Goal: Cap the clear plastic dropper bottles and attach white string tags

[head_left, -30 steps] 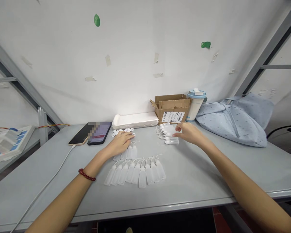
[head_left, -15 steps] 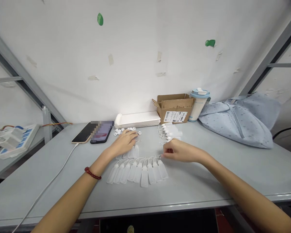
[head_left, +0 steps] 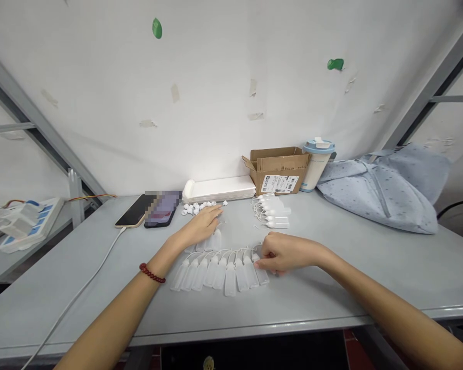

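My left hand (head_left: pixel 201 226) lies palm down with fingers stretched out, its fingertips close to a cluster of small white caps (head_left: pixel 196 208). Partly under its wrist are a few translucent plastic tags (head_left: pixel 215 241). A fanned row of flat translucent tags with white string loops (head_left: pixel 219 272) lies on the table in front. At the row's right end, my right hand (head_left: pixel 289 253) is closed, fingers curled and thumb tip over the last tag. What its fingers hold, if anything, is hidden. Beyond it lies another group of looped tags (head_left: pixel 278 211), pointing right.
Along the wall stand a stack of white sheets (head_left: pixel 219 189), a cardboard box (head_left: pixel 280 177) and a lidded cup (head_left: pixel 316 167). A blue cloth bag (head_left: pixel 381 187) lies at right. Two phones (head_left: pixel 137 210) and a white charging cable (head_left: pixel 88 280) are at left, beside a power strip (head_left: pixel 31 228).
My right hand has moved slightly down and to the right, from the loops to the body of the last tag. My left fingers have stretched slightly, while the hand stays near the caps.
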